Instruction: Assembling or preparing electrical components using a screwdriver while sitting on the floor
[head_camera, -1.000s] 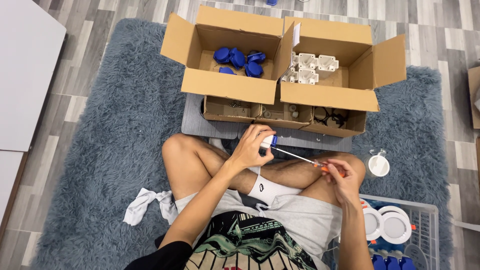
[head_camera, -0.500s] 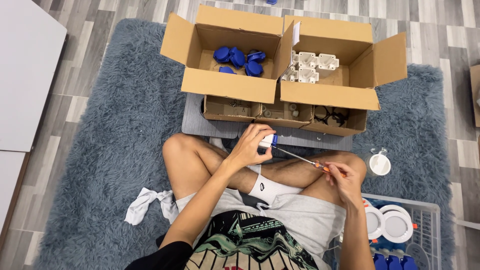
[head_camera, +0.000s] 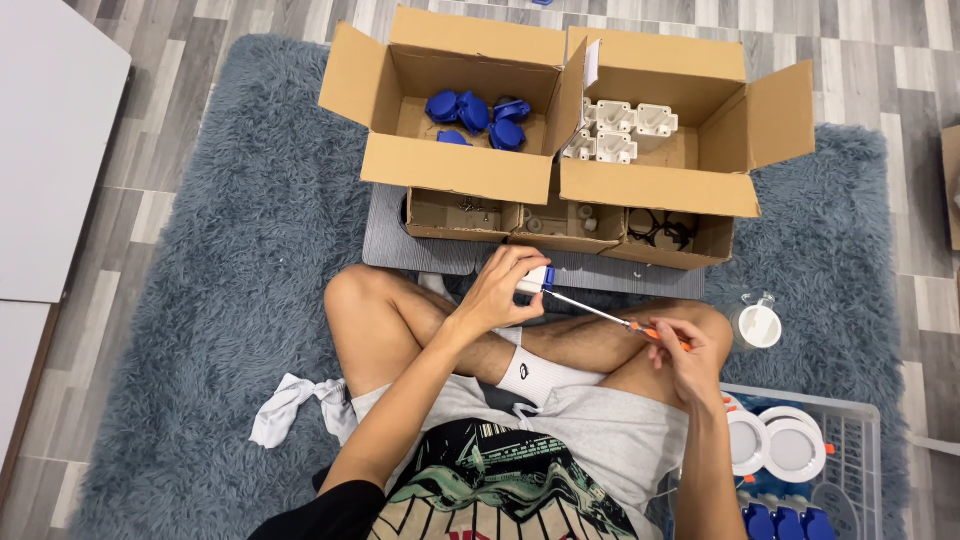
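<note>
screwdriver w/ orange handle pinched in right hand, tip at small white-blue part gripped by left hand, steadied over crossed legs, near the boxes.

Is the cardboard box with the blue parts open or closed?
Open: the cardboard box has its flaps spread outward, and the blue parts show inside.

Open shaggy grey-blue rug at left frame gives free passage. Two open brown cardboard boxes block the upper centre; a white wire basket blocks the lower right.
</note>
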